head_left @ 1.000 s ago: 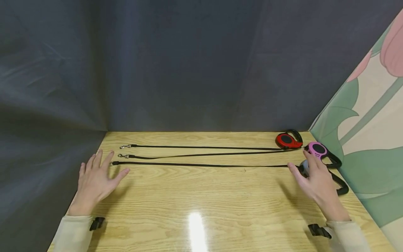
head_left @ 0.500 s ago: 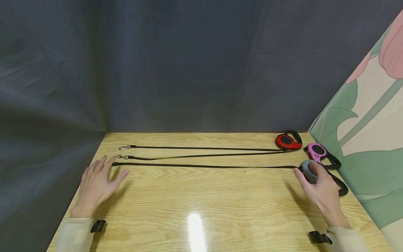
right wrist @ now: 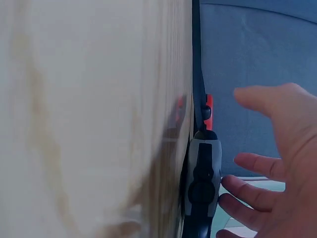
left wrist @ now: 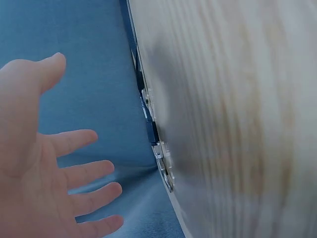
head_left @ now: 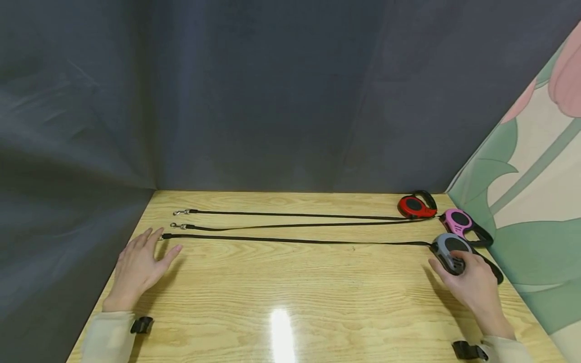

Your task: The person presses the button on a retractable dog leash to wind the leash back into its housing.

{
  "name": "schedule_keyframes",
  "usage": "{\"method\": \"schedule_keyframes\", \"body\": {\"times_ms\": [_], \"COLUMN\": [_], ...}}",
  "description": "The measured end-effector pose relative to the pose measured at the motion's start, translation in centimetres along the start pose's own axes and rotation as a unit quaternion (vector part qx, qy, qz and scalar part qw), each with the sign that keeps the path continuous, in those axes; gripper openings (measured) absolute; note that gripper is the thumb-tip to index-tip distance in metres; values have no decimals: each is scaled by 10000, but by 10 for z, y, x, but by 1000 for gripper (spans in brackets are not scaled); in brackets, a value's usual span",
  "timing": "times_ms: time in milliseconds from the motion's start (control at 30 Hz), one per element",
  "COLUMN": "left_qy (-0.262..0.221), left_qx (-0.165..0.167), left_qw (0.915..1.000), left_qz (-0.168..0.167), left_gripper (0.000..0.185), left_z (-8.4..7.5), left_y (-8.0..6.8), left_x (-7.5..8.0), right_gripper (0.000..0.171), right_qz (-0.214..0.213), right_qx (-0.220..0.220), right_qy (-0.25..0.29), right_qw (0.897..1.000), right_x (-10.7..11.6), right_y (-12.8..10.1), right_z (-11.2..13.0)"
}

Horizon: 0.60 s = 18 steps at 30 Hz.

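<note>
Three retractable dog leashes lie on the wooden table, straps pulled out to the left. The grey leash point(head_left: 454, 247) is nearest, the pink leash point(head_left: 456, 220) is behind it, and the red leash point(head_left: 414, 206) is farthest back. Above the grey casing is my right hand point(head_left: 474, 290), fingers spread; the right wrist view puts its fingertips point(right wrist: 229, 183) right at the casing's side. At the other end my left hand point(head_left: 138, 269) hovers with fingers apart, partly hiding the nearest strap's clip. Nothing is in its grasp in the left wrist view. Two metal clips point(head_left: 180, 212) show beyond it.
Black straps point(head_left: 295, 240) run nearly parallel across the table point(head_left: 281, 282). A dark curtain point(head_left: 290, 101) hangs behind and at the left. Flowered fabric point(head_left: 535, 242) borders the right edge, close to the leash handles.
My right hand has drawn back toward the near edge and slightly right, exposing more of the grey casing. My left hand has shifted only slightly. The leashes stay in place.
</note>
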<state>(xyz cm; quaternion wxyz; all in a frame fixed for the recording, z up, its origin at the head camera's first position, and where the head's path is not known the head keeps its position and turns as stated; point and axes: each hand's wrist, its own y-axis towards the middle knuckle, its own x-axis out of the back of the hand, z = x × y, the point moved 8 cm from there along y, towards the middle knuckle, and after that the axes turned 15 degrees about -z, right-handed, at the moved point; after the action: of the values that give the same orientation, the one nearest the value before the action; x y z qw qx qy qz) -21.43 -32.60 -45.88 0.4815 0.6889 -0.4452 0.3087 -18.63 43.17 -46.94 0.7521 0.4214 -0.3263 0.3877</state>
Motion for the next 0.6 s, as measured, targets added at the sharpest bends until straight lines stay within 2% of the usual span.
{"method": "schedule_keyframes", "body": {"times_ms": [300, 467, 600], "left_qy": [-26, -30, 1], "left_qx": [98, 132, 87], "left_qw": [9998, 9995, 9995], "left_qz": [179, 285, 294], "left_gripper": [90, 88, 85], "left_z": [5, 9, 11], "left_y": [0, 0, 1], "left_x": [-5, -6, -6], "right_gripper": [78, 73, 73], "right_qz": [-133, -229, -59], "right_qx": [-151, -86, -96], "right_qy": [-181, -312, -486], "right_qw": [9996, 9992, 9988], "right_x": [10, 16, 15], "right_y": [-2, -4, -4], "right_z": [-11, -22, -31]}}
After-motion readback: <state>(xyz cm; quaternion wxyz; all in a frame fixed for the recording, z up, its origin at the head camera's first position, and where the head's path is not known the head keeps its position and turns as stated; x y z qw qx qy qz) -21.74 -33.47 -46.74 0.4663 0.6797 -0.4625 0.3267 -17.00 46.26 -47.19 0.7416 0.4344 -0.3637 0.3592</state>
